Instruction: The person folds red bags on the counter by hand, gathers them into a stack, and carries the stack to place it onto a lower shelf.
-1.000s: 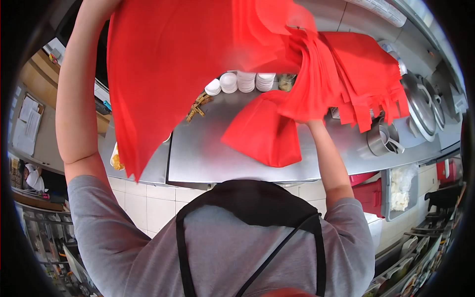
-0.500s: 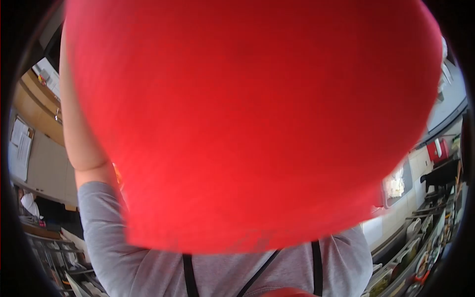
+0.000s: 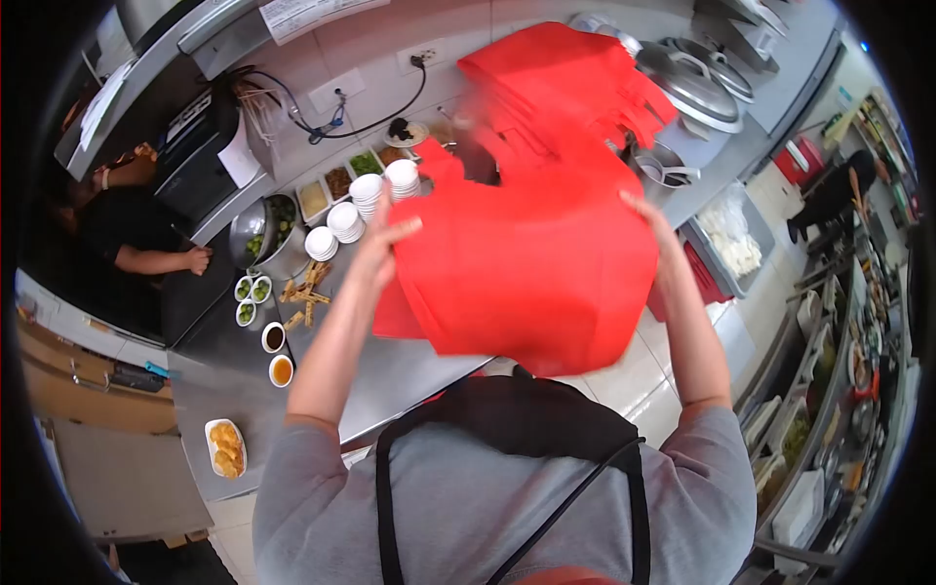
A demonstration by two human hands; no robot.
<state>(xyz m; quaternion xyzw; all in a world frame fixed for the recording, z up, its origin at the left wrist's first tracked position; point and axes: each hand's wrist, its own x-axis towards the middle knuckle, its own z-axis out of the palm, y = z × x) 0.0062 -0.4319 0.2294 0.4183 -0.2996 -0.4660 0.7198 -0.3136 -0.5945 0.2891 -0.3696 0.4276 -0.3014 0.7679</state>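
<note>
A red cloth tote bag (image 3: 526, 278) hangs in front of my chest, spread between both hands, with its handles toward the wall. My left hand (image 3: 385, 244) grips its left side, beside the stacks of white cups (image 3: 368, 195). On the opposite side my right hand (image 3: 645, 216) holds the bag's edge, its fingers partly hidden by the cloth. More red bags (image 3: 556, 73) lie in a pile on the counter beyond, partly covered by the held one.
On the steel counter (image 3: 366, 395) stand a pot of green limes (image 3: 283, 234), sauce cups (image 3: 274, 337) and a white dish of golden food (image 3: 226, 448). Metal lids (image 3: 687, 88) rest at the back right. Another person's hand (image 3: 199, 260) is at the left, near a black printer (image 3: 200, 146).
The red bag, which filled most of the view, is now lower and farther from my head. Both hands, the counter and the pile of bags have come into sight.
</note>
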